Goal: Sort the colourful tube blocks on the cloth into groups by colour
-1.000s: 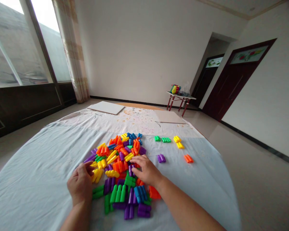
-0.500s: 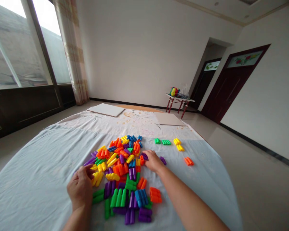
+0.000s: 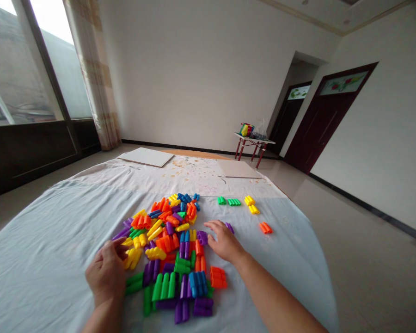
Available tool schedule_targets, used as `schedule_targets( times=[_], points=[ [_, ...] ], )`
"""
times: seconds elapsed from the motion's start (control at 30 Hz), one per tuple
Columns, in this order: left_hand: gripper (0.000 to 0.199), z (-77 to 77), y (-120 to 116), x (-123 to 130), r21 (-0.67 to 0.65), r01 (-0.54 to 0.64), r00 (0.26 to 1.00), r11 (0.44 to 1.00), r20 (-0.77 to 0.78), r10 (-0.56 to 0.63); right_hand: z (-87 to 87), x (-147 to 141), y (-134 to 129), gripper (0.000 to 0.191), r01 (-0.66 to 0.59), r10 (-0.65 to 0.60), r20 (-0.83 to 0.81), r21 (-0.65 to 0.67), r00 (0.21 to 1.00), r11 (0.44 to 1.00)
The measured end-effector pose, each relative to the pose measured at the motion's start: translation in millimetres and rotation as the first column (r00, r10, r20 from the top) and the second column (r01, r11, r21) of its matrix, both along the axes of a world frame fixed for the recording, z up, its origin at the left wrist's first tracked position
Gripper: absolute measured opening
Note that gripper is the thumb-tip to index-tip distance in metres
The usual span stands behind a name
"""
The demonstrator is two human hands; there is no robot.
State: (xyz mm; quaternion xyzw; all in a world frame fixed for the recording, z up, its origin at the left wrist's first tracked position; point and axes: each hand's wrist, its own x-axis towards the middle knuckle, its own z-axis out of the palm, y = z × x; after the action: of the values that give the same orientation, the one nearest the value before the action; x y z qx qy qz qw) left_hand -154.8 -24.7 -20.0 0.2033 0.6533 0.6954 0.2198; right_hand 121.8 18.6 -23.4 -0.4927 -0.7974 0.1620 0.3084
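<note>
A pile of ribbed plastic blocks in orange, yellow, green, blue and purple lies on the cloth-covered table. My left hand rests at the pile's left edge, fingers curled beside yellow blocks; its fingertips are partly hidden, so what they hold is unclear. My right hand is just right of the pile, fingers apart, holding nothing. Next to its thumb is a purple block. Another purple block lies partly behind this hand. An orange block sits at the pile's lower right.
Farther right lie green blocks, yellow blocks and an orange block. Two flat boards, one white and one beige, rest at the table's far side. A small side table with bags stands beyond.
My right hand has opened and moved slightly away from the pile. The purple block by its fingers now lies on the pile's right edge. The view has shifted slightly; my left hand stays beside the yellow blocks.
</note>
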Motion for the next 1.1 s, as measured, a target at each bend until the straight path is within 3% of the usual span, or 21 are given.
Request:
schedule_targets(
  times=[0.07,0.3,0.47,0.67,0.77,0.9,1.1],
  points=[
    [0.038,1.3,-0.8,0.5,-0.002,0.000,1.000,1.000,-0.004,0.000,-1.2,-4.2,-3.7,0.034,0.050,-0.050,0.004,-0.029,0.999,0.998],
    [0.029,4.7,-1.7,1.7,-0.057,0.001,0.999,0.998,0.035,0.001,-2.5,-14.4,-13.1,0.034,0.030,-0.041,-0.099,-0.111,0.994,0.993],
    [0.030,7.1,-1.3,2.1,-0.094,-0.012,0.999,0.995,0.038,0.015,6.1,39.0,-9.4,0.049,0.081,-0.081,-0.159,-0.003,0.984,0.997],
    [0.028,3.2,0.9,-1.4,-0.104,-0.015,0.999,0.994,0.035,0.018,-3.4,118.5,8.0,0.053,0.266,-0.264,0.065,-0.030,0.962,0.963],
    [0.028,4.7,-0.4,-1.0,-0.123,-0.025,0.999,0.992,0.032,0.029,-10.2,128.4,13.4,0.056,0.243,-0.232,0.148,-0.064,0.961,0.968],
    [0.030,4.6,-0.9,-1.3,-0.134,-0.023,1.000,0.991,0.005,0.024,-13.8,127.0,14.6,0.061,0.202,-0.192,0.138,-0.065,0.972,0.977],
    [0.032,-4.3,3.8,-6.2,-0.130,-0.036,0.999,0.991,0.010,0.037,-18.6,128.8,16.4,0.047,0.196,-0.185,0.146,-0.066,0.972,0.978]
  ],
)
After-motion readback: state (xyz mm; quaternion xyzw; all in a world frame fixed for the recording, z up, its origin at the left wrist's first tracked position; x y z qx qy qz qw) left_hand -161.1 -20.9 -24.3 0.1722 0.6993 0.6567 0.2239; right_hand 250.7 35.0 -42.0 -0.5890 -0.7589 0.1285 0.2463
